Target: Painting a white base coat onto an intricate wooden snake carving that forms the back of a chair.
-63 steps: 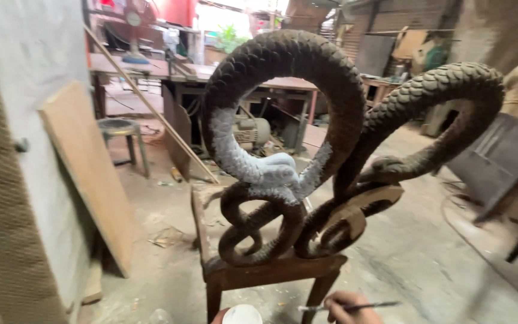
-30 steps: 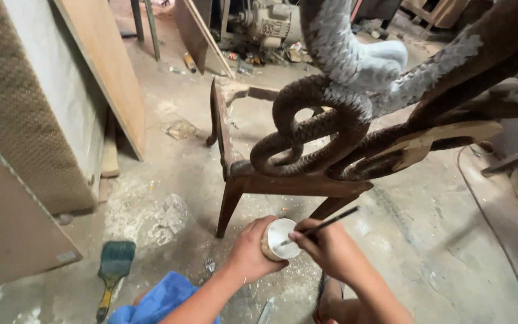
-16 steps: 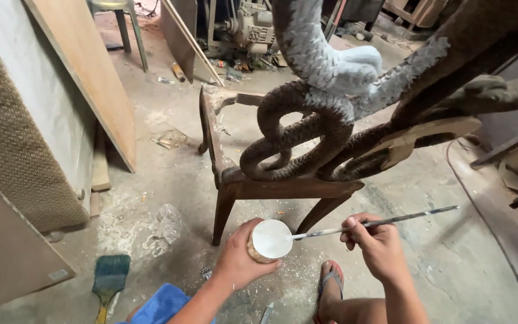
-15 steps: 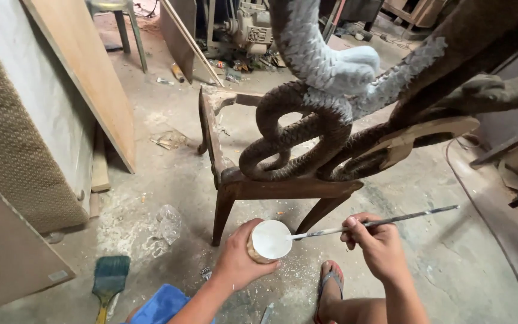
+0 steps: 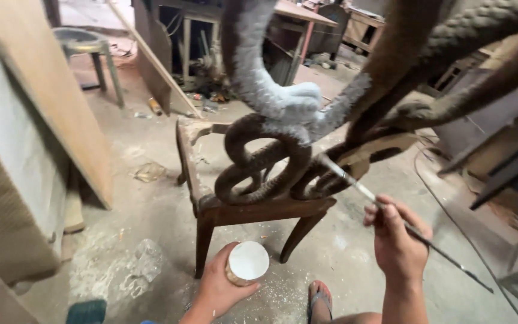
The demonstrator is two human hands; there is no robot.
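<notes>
My left hand point(image 5: 220, 290) grips a small round cup of white paint point(image 5: 247, 262), held low in front of a wooden stool point(image 5: 253, 211). A thin long brush point(image 5: 391, 219) is pinched in my right hand point(image 5: 398, 242), and its tip reaches the lower coils of a large carved snake sculpture point(image 5: 271, 162) that rests on the stool. The snake's coils are brown and scaly. A stretch of the body near the pale grey-white head point(image 5: 295, 102) is coated in light paint.
A wooden board point(image 5: 49, 96) leans against the wall at left. A metal stool point(image 5: 85, 48) and workbenches with clutter stand behind. A blue-handled brush point(image 5: 86, 312) lies on the dusty concrete floor. My sandalled foot point(image 5: 322, 297) is below. Metal frames stand at right.
The view has tilted up and closer. My right hand raised the brush from the cup to the snake's coils. My left hand keeps the cup low.
</notes>
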